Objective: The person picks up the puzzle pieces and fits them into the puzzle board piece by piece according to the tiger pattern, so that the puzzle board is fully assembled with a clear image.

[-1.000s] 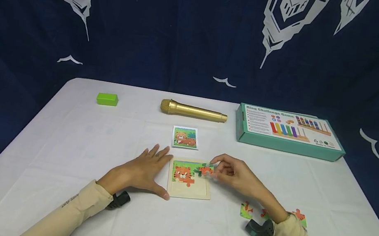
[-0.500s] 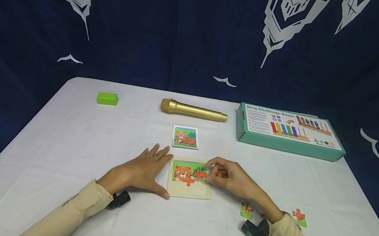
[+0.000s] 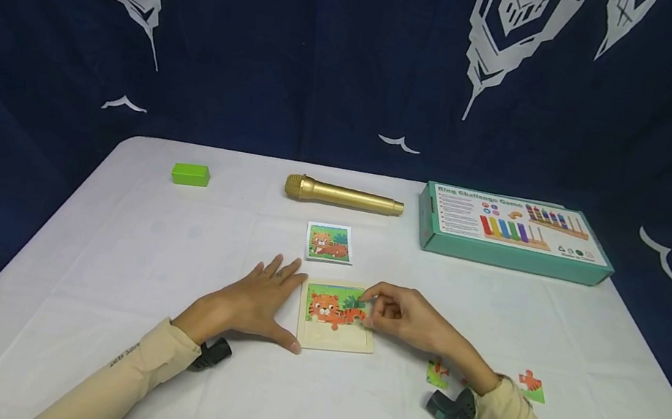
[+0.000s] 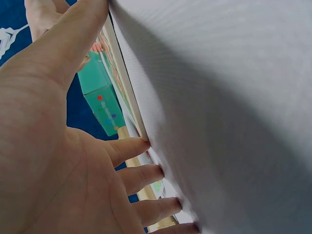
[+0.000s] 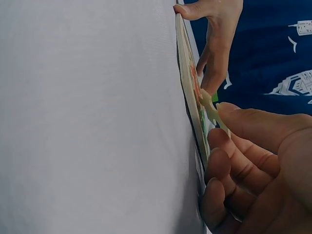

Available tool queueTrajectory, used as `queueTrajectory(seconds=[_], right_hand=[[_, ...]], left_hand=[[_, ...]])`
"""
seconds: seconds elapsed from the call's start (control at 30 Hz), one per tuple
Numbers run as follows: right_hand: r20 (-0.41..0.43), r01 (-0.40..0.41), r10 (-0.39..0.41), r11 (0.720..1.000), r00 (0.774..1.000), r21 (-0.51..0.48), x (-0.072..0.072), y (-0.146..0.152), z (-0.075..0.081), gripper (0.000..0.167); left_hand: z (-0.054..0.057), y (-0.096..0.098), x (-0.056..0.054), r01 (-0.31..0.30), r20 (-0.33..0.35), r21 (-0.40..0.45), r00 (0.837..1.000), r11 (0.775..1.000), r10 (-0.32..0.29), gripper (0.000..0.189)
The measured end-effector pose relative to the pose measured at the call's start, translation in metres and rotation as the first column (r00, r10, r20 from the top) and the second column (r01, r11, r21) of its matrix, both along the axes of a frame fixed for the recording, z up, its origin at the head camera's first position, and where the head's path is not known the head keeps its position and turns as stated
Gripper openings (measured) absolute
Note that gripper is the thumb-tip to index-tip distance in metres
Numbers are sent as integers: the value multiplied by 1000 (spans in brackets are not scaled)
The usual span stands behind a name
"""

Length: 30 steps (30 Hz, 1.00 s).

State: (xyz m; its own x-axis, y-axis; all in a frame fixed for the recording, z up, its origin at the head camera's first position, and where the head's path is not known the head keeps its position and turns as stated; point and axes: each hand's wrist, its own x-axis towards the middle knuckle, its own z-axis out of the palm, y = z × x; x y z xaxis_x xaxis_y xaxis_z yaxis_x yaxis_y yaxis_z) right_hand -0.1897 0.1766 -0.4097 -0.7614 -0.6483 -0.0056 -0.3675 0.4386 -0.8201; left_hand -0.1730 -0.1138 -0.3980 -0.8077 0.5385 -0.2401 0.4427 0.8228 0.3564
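Someone's right hand moved left, fingers pinching an orange-and-green wooden puzzle piece over the square pale-wood tray between the counter's side edges. The left hand, fingers spread, touched the tray, maybe steadying it.

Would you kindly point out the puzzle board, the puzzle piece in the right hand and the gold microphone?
Puzzle board (image 3: 333,339): head view, on its bare near part.
Puzzle piece (image 5: 210,108): right wrist view, on the middle of its pale surface.
Gold microphone (image 3: 347,197): head view, on its handle.
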Motion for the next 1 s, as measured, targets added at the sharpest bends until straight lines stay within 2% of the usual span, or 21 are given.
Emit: queueTrajectory(seconds=[1.0], right_hand=[[-103, 33, -21, 993, 995, 117, 2, -4, -1, 28]], left_hand=[[0, 1, 0, -7, 4, -1, 1000, 1000, 7, 119]])
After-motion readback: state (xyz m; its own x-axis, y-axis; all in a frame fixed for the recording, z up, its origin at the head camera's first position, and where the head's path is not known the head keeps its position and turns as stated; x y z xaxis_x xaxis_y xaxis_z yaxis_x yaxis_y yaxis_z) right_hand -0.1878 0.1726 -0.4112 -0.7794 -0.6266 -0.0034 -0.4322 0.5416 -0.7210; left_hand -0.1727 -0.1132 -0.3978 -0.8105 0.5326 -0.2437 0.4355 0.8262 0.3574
